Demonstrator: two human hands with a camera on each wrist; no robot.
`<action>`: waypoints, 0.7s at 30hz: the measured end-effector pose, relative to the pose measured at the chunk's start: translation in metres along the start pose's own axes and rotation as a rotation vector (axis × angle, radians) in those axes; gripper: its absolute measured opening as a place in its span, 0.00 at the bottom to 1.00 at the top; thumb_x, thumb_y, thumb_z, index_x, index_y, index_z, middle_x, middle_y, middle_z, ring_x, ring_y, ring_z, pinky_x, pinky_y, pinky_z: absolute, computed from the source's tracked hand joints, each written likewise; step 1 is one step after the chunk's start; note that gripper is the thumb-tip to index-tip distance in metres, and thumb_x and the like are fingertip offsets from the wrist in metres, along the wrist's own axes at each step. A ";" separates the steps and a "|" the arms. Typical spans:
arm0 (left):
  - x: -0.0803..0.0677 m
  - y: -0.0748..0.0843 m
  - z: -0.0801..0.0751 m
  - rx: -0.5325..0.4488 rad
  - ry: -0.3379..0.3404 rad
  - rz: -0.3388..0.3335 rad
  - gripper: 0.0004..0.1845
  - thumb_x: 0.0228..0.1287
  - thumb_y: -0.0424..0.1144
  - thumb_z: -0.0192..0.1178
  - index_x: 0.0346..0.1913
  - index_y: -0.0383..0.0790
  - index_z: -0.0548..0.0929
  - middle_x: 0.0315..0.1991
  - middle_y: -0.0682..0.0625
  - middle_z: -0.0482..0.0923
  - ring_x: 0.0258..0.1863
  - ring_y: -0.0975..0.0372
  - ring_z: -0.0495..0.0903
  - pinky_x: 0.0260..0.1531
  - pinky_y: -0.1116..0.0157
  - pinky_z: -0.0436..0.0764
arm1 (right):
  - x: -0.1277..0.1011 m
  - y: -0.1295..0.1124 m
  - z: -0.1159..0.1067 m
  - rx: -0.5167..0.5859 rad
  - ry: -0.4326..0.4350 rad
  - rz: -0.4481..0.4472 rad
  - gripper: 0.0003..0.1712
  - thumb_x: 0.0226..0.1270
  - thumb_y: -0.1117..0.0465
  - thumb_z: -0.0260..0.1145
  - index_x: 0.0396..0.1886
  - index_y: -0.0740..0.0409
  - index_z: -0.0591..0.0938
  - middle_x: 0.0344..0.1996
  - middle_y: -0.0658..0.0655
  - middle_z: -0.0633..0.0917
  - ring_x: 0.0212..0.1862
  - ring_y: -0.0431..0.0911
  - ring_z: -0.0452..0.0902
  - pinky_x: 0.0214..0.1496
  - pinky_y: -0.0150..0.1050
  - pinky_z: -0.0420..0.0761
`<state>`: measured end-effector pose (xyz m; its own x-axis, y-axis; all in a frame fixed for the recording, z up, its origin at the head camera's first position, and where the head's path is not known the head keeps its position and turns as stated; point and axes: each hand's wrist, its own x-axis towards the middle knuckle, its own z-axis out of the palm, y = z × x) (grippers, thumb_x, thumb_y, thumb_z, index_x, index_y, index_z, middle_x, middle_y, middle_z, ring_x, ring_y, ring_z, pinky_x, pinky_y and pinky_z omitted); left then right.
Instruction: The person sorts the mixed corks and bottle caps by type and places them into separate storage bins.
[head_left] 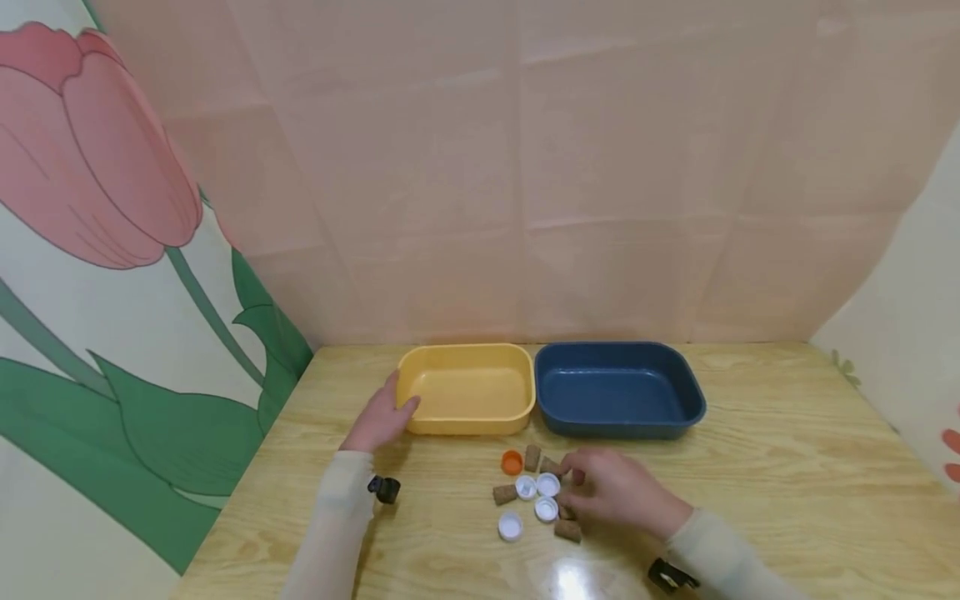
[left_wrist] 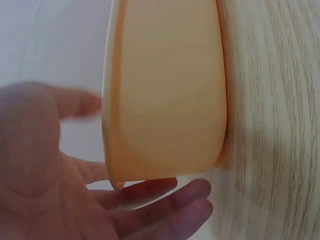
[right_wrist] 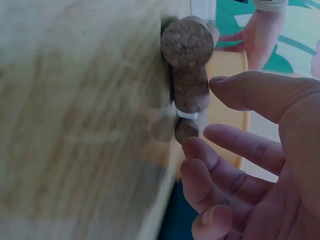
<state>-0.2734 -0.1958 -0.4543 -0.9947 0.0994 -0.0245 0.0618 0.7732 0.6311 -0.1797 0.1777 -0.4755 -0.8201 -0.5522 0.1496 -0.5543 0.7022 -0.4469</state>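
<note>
At the left end of a yellow plastic bin [head_left: 465, 425], my left hand [head_left: 381, 419] has its thumb by the rim. Its loosely extended fingers [left_wrist: 170, 210] lie along the end wall in the left wrist view. My right hand [head_left: 622, 493] is low over the right side of a group of corks and caps, thumb and fingers spread apart with nothing held. A brown cork [right_wrist: 191, 87] lies close to its thumb tip; another cork [right_wrist: 187, 42] stands out beside it. White bottle caps [head_left: 546, 508] and a cork [head_left: 567, 530] sit left of this hand, some partly covered.
A dark blue bin [head_left: 618, 429] stands against the yellow one on its right. Between the bins and me lie an orange cap [head_left: 512, 462], another cork [head_left: 505, 494] and a white cap [head_left: 511, 526]. A pink cloth [head_left: 525, 208] hangs behind the wooden table [head_left: 772, 467].
</note>
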 end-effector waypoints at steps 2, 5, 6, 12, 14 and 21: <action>-0.001 0.000 0.001 0.002 -0.029 -0.014 0.49 0.71 0.58 0.54 0.78 0.30 0.44 0.74 0.28 0.56 0.73 0.38 0.58 0.71 0.44 0.60 | 0.001 -0.001 0.003 0.011 -0.010 -0.004 0.13 0.58 0.49 0.75 0.41 0.47 0.86 0.26 0.39 0.79 0.28 0.31 0.70 0.29 0.32 0.74; -0.002 -0.001 0.001 -0.046 -0.051 -0.031 0.58 0.64 0.66 0.59 0.79 0.32 0.42 0.76 0.31 0.53 0.74 0.40 0.58 0.71 0.43 0.60 | 0.001 -0.002 0.005 0.014 -0.015 -0.011 0.11 0.59 0.50 0.75 0.39 0.46 0.85 0.25 0.38 0.78 0.28 0.31 0.71 0.30 0.33 0.74; -0.001 -0.002 0.002 -0.072 -0.052 -0.027 0.59 0.62 0.66 0.61 0.79 0.34 0.42 0.76 0.32 0.54 0.73 0.41 0.60 0.70 0.43 0.61 | 0.002 -0.002 0.005 0.016 -0.020 -0.011 0.10 0.59 0.51 0.75 0.38 0.46 0.85 0.25 0.37 0.78 0.29 0.31 0.71 0.31 0.33 0.75; 0.003 -0.008 0.006 -0.167 -0.053 0.039 0.61 0.54 0.63 0.71 0.80 0.41 0.44 0.69 0.40 0.67 0.65 0.49 0.71 0.65 0.46 0.69 | 0.001 -0.003 0.005 0.046 -0.056 0.007 0.10 0.58 0.52 0.75 0.38 0.47 0.85 0.27 0.37 0.81 0.31 0.32 0.75 0.35 0.35 0.79; 0.003 -0.009 0.007 -0.168 -0.058 0.039 0.63 0.53 0.63 0.72 0.80 0.42 0.43 0.70 0.40 0.66 0.66 0.49 0.71 0.66 0.47 0.68 | 0.000 -0.004 0.005 0.049 -0.058 0.010 0.11 0.57 0.51 0.75 0.38 0.47 0.85 0.27 0.37 0.81 0.31 0.32 0.75 0.34 0.35 0.78; 0.003 -0.008 0.008 -0.216 -0.061 0.069 0.60 0.54 0.58 0.73 0.79 0.42 0.45 0.64 0.41 0.71 0.60 0.51 0.74 0.63 0.48 0.71 | -0.002 -0.004 0.005 0.021 -0.053 0.022 0.13 0.52 0.49 0.77 0.34 0.43 0.83 0.25 0.35 0.78 0.30 0.31 0.73 0.31 0.33 0.75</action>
<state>-0.2766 -0.1966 -0.4655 -0.9816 0.1903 -0.0184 0.1040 0.6123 0.7838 -0.1752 0.1735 -0.4779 -0.8231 -0.5603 0.0932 -0.5330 0.7051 -0.4677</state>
